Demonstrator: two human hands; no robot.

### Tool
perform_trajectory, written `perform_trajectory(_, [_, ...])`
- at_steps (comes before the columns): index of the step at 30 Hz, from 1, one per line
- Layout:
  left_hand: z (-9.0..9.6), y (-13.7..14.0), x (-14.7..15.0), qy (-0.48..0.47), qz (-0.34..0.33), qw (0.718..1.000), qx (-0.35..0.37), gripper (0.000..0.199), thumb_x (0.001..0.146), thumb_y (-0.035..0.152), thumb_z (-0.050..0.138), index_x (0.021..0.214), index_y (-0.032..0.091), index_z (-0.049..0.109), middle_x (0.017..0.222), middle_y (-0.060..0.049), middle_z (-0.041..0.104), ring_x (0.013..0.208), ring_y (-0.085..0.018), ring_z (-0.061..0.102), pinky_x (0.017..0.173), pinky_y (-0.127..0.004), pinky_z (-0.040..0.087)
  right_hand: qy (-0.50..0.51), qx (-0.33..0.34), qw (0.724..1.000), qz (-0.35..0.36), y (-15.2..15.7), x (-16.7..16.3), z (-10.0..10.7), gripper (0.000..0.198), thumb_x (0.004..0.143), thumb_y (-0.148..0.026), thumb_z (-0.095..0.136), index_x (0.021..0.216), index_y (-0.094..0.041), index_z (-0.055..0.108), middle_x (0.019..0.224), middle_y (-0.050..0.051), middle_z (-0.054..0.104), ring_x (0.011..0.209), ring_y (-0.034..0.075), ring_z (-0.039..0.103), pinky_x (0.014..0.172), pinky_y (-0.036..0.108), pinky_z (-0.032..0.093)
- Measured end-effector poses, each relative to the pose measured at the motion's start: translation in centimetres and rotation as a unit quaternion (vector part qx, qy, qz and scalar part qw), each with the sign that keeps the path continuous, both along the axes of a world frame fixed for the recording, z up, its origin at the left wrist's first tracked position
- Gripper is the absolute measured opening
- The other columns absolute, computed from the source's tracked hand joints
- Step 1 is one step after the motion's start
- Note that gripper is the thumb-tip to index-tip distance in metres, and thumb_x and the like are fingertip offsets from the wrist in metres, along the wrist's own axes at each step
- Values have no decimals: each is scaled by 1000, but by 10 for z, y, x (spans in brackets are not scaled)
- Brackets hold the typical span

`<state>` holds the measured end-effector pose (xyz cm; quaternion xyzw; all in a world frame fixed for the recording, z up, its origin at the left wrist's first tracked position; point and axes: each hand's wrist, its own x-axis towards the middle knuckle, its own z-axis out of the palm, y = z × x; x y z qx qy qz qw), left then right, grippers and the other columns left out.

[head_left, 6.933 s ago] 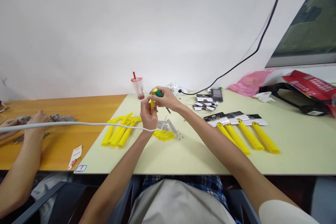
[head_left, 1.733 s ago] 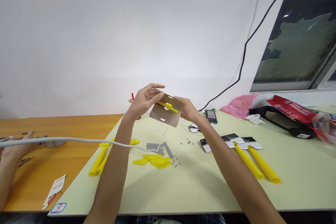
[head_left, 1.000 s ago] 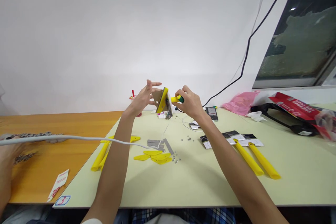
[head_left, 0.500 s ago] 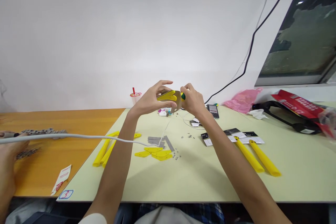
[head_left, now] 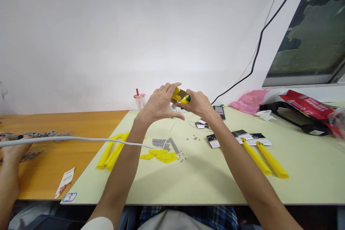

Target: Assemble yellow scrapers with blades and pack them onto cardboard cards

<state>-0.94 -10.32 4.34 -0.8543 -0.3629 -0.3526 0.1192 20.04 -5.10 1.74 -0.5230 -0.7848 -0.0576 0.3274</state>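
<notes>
Raised above the table's far part, my right hand (head_left: 198, 103) is closed on a yellow piece with a flat metal plate (head_left: 176, 95). A green-and-yellow rounded part (head_left: 188, 98) shows at its fingers; its kind is unclear. My left hand (head_left: 160, 103) is beside the piece, thumb lowered away from it and fingers spread around its far side. Whether those fingertips touch it cannot be made out. Below lie flat yellow pieces (head_left: 165, 156), grey metal strips (head_left: 174, 145) and small metal hardware (head_left: 182, 157).
Yellow tubular handles lie left (head_left: 106, 154) and right (head_left: 272, 160). Black-and-white packets (head_left: 214, 141), a phone (head_left: 219, 112), a cup (head_left: 139, 101) and a red bag (head_left: 307, 107) are around. A white cable (head_left: 88, 139) crosses the foreground. Another person's hand (head_left: 13, 151) is at far left.
My left thumb has come off the yellow piece and dropped, opening that hand. The piece has turned and now sits against my right thumb and fingers.
</notes>
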Motion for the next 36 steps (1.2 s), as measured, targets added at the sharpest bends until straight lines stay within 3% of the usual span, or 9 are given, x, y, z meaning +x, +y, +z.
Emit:
perform_trajectory(5, [0, 2, -3, -23, 13, 1000, -5, 103, 84, 41, 88, 171, 25, 35, 134, -14, 72, 116, -33, 69, 104, -48, 51, 13, -41, 998, 43, -5, 3, 3, 53, 85, -75, 79, 95, -25, 66, 76, 4, 68, 68, 22, 57, 63, 32, 30])
perform_trajectory(9, [8, -7, -14, -92, -18, 992, -81, 66, 92, 28, 78, 154, 26, 55, 124, -9, 79, 108, -26, 74, 96, -41, 59, 6, -66, 995, 78, -7, 7, 6, 61, 80, -81, 80, 83, -24, 58, 70, 1, 62, 64, 19, 50, 61, 34, 28])
perform_trajectory(16, [20, -24, -28, -157, -86, 980, -86, 43, 91, 28, 83, 132, 24, 71, 113, -6, 80, 110, -23, 74, 97, -39, 60, 7, -138, 958, 250, -11, 15, 8, 23, 94, -46, 72, 94, -24, 66, 76, -3, 63, 63, 15, 50, 62, 32, 33])
perform_trajectory(20, [23, -25, -28, -132, -138, 980, -53, 21, 94, 31, 81, 114, 23, 78, 121, -9, 78, 117, -27, 71, 107, -46, 57, 26, -105, 950, 292, -9, 13, 7, 24, 95, -47, 72, 96, -22, 69, 87, 0, 68, 73, 16, 55, 69, 31, 39])
perform_trajectory(23, [22, -18, -28, -150, -148, 977, -4, 48, 89, 35, 88, 134, 27, 73, 149, -12, 66, 144, -33, 58, 120, -52, 49, 64, -33, 953, 294, -4, 10, 5, 31, 90, -51, 78, 96, -20, 73, 99, 6, 73, 84, 20, 62, 76, 33, 45])
perform_trajectory(26, [17, -8, -27, -221, -149, 962, -53, 86, 85, 46, 93, 160, 31, 53, 163, -16, 55, 150, -36, 54, 119, -51, 51, 120, 0, 945, 304, 0, 9, 4, 34, 85, -41, 82, 110, -19, 77, 115, 10, 78, 96, 27, 70, 81, 35, 51])
perform_trajectory(28, [13, -2, -27, -265, -168, 939, -144, 87, 87, 54, 89, 161, 28, 51, 151, -18, 65, 135, -34, 66, 108, -47, 58, 144, 24, 944, 297, 1, 9, 3, 40, 84, -33, 80, 121, -18, 76, 122, 11, 79, 103, 31, 72, 84, 37, 53])
perform_trajectory(31, [11, 4, -26, -317, -187, 894, -256, 69, 96, 67, 75, 145, 20, 67, 126, -17, 77, 110, -29, 76, 90, -38, 62, 129, 67, 955, 257, 4, 10, 2, 30, 87, -30, 79, 115, -20, 77, 118, 10, 78, 99, 29, 71, 84, 37, 52])
perform_trajectory(36, [9, 11, -27, -389, -186, 851, -300, 74, 99, 81, 57, 130, 17, 77, 111, -15, 80, 99, -26, 77, 77, -33, 60, 59, 91, 979, 171, 11, 11, 0, 29, 86, -40, 91, 94, -22, 70, 99, 6, 69, 83, 22, 61, 73, 33, 43])
